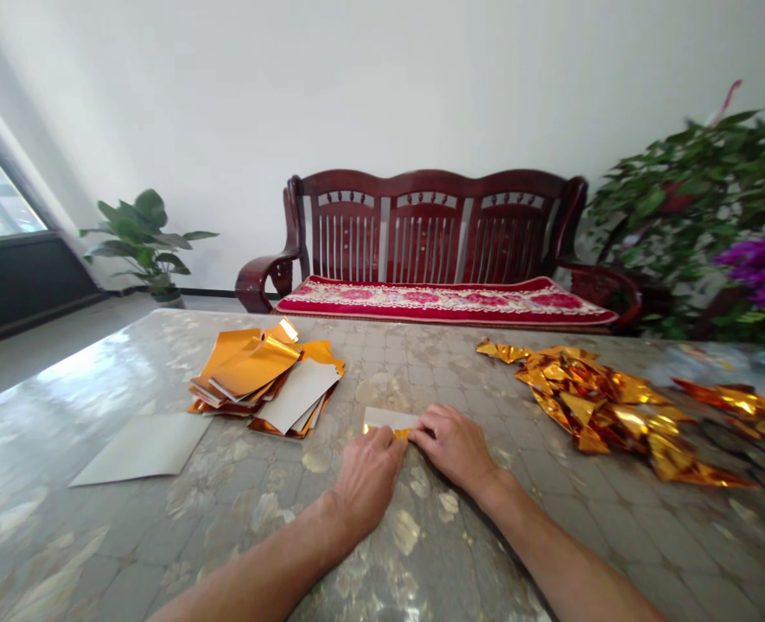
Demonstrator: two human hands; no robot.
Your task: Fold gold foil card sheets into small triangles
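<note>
A small sheet of gold foil paper (387,418), pale side up, lies on the table in front of me. Its near edge is turned over in a narrow strip that shows gold. My left hand (370,471) pinches this edge on the left, and the fingers of my right hand (455,442) press on it at the right. Both hands cover part of the sheet. Left of them sits a loose stack of gold foil sheets (252,367), some with the pale side up. On the right is a heap of folded gold foil pieces (593,402).
One pale sheet (141,449) lies apart on the left of the patterned table (239,536). Clear plastic (706,363) and dark cords (745,449) are at the right edge. Beyond the table stand a wooden bench (421,225) and plants (142,238).
</note>
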